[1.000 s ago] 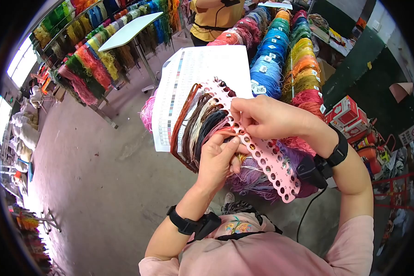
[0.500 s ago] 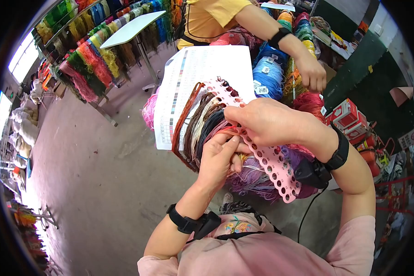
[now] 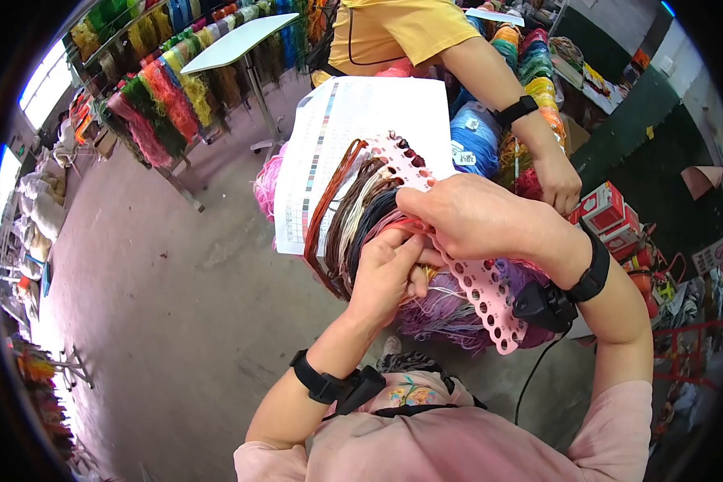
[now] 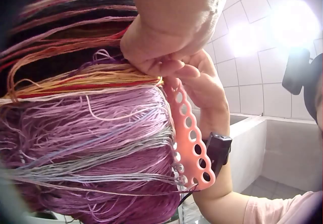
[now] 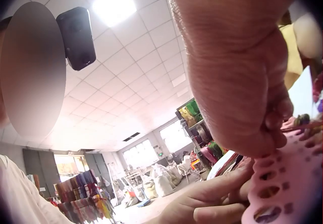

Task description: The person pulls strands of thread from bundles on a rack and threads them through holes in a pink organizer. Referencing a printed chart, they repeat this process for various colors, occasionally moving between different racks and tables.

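Note:
A long pink thread card (image 3: 490, 301) with round holes along both edges lies over bundles of yarn. Dark, brown and cream embroidery threads (image 3: 349, 221) hang from its left edge. My left hand (image 3: 387, 269) pinches coral thread (image 3: 410, 226) between thumb and fingers beside the card. Over the card's middle, my right hand (image 3: 482, 213) has its fingers curled at the holes, close to the left fingertips, pinching the thread there. In the right wrist view the card's holes (image 5: 266, 191) show just below the right fingers. The back of the right hand hides part of the card.
A printed colour chart (image 3: 313, 161) lies behind the card. Purple yarn (image 3: 438, 321) bulges beneath it. Another person's arm (image 3: 530, 136) reaches over the labelled blue skeins (image 3: 474, 136). Red-and-white boxes (image 3: 601, 207) stand at right; racks of skeins (image 3: 169, 96) stand at back left.
My right hand has turned over and shifted slightly left, covering more of the card. The other person's arm has come in from the back and reached down to the right. My left hand keeps its pinch.

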The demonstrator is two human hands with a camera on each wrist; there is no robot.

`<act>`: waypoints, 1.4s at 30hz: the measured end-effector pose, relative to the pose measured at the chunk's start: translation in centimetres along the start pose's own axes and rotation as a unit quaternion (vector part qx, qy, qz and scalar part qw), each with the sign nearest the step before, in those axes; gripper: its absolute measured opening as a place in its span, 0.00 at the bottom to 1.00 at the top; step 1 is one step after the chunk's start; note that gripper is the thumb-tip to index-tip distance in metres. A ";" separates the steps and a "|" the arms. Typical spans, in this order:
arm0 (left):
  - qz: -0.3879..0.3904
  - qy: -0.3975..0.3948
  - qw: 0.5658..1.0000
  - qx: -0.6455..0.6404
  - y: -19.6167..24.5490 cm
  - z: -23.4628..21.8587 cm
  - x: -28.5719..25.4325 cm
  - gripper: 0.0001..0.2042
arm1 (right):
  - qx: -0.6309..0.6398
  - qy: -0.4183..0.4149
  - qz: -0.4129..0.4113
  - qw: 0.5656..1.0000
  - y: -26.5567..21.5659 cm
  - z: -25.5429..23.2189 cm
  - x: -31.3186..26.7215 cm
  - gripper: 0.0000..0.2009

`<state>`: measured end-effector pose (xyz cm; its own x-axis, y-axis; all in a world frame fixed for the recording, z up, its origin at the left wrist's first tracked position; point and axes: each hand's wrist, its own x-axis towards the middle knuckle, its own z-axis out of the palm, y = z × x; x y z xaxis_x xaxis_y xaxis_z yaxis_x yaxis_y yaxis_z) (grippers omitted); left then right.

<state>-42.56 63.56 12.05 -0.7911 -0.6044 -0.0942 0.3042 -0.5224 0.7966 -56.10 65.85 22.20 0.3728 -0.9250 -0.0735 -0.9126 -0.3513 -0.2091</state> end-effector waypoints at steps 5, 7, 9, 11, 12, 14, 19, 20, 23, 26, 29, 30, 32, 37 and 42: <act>-0.003 0.019 1.000 0.008 -0.1 0.2 0.1 0.09 | 0.009 -0.003 0.020 1.000 -0.1 0.2 -0.4 0.14; -0.005 0.029 0.999 0.012 -0.1 0.3 0.2 0.09 | 0.034 0.013 0.043 0.998 0.0 0.5 -0.8 0.12; 0.003 0.036 0.999 0.012 -0.2 0.4 0.2 0.08 | 0.070 0.077 0.047 0.993 0.4 1.4 -1.5 0.11; 0.019 0.052 0.998 0.020 -0.4 0.5 0.0 0.08 | 0.117 0.188 0.033 0.975 1.1 3.3 -2.3 0.11; 0.032 0.065 0.997 0.028 -0.8 0.6 -0.2 0.07 | 0.119 0.215 0.051 0.968 0.8 3.9 -2.7 0.11; 0.075 0.096 0.992 0.031 -1.5 0.6 -0.6 0.07 | 0.122 0.270 0.088 0.951 0.2 5.0 -3.7 0.10; 0.179 0.152 0.971 -0.042 -2.7 0.7 -2.7 0.06 | 0.078 0.339 0.080 0.934 -0.1 6.9 -4.7 0.13; 0.190 0.156 0.967 -0.065 -2.8 0.5 -3.0 0.06 | 0.076 0.349 0.077 0.931 -0.2 7.1 -4.7 0.13; 0.138 0.095 0.970 -0.177 -1.9 0.6 -4.1 0.06 | 0.060 0.380 0.064 0.921 -0.3 7.6 -4.8 0.15; 0.057 -0.026 0.960 -0.272 0.1 1.0 -4.9 0.10 | 0.058 0.379 0.066 0.921 -0.4 7.6 -4.9 0.15; 0.016 -0.131 0.948 -0.290 0.6 -0.1 -4.2 0.14 | 0.055 0.395 0.043 0.916 -0.2 7.8 -4.9 0.15; 0.006 -0.155 0.946 -0.284 0.7 -0.4 -3.7 0.15 | 0.058 0.395 0.037 0.916 -0.2 7.8 -4.9 0.14; -0.043 -0.084 0.994 -0.050 1.0 0.5 -2.5 0.18 | 0.079 0.411 0.015 0.908 -0.2 8.0 -4.9 0.14; 0.032 0.023 0.968 0.249 0.9 1.7 -2.1 0.04 | 0.047 0.374 0.007 0.926 -0.8 7.4 -5.0 0.12; -0.039 0.101 0.983 0.151 5.2 -5.7 -8.5 0.14 | -0.012 0.270 0.074 0.960 -1.5 6.7 -4.4 0.12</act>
<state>-31.25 62.61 13.58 -0.6749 -0.6927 -0.2543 0.0511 -0.3877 0.9204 -55.23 71.40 16.28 0.1044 -0.9027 0.4175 -0.9550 -0.2082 -0.2113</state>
